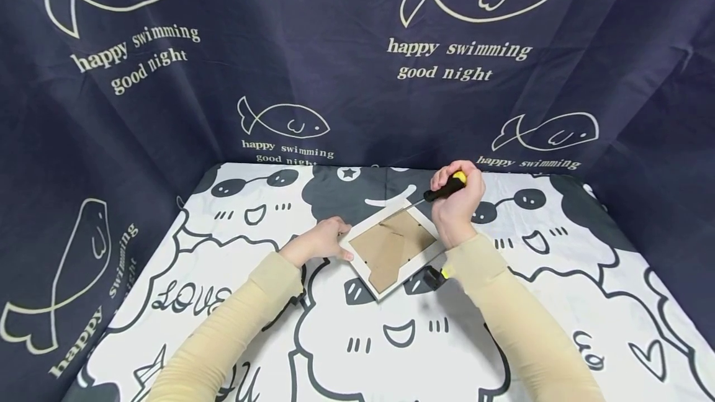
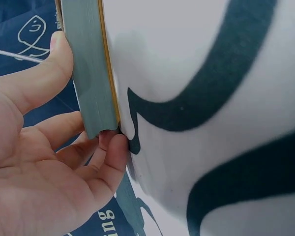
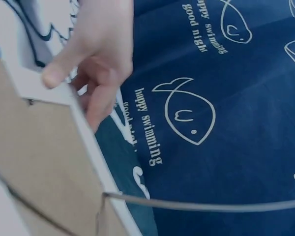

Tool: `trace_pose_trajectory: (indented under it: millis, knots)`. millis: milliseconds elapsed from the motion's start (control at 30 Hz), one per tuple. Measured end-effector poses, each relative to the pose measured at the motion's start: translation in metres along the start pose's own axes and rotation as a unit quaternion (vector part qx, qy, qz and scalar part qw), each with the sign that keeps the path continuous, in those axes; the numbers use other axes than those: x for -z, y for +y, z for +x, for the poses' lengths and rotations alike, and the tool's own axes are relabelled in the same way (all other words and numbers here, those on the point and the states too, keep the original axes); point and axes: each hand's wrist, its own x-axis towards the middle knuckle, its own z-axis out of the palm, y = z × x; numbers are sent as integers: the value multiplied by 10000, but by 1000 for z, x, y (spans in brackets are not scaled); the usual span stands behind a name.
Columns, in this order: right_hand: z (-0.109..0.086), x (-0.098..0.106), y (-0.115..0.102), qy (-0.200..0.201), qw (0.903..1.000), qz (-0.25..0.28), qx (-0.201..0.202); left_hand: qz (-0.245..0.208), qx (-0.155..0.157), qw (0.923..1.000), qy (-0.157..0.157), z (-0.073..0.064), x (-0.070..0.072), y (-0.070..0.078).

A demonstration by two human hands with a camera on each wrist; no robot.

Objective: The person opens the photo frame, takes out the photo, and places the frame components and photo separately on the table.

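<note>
A white picture frame lies tilted on the printed cloth, its brown backing board and fold-out stand facing up. My left hand grips the frame's left corner, thumb on one side and fingers curled under the edge, as the left wrist view shows. In my right hand is a screwdriver with a black and yellow handle. Its thin metal shaft slants down over the frame. In the right wrist view the tip meets the border between backing and rim, at a small metal tab.
A white cloth with dark cartoon drawings covers the table. Dark blue fish-print curtains stand behind it and at both sides. Below the right wrist is a small black and yellow item.
</note>
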Motion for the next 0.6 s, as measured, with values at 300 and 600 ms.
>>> trace_pose_trajectory:
  millis: [300, 600]
  knots:
    - [-3, 18, -4, -1312, 9908, 323, 117, -59, 25, 10000, 1, 1, -1, -2]
    - [-12, 11, 0, -1631, 9841, 127, 692, 43, -80, 10000, 3, 1, 1, -2]
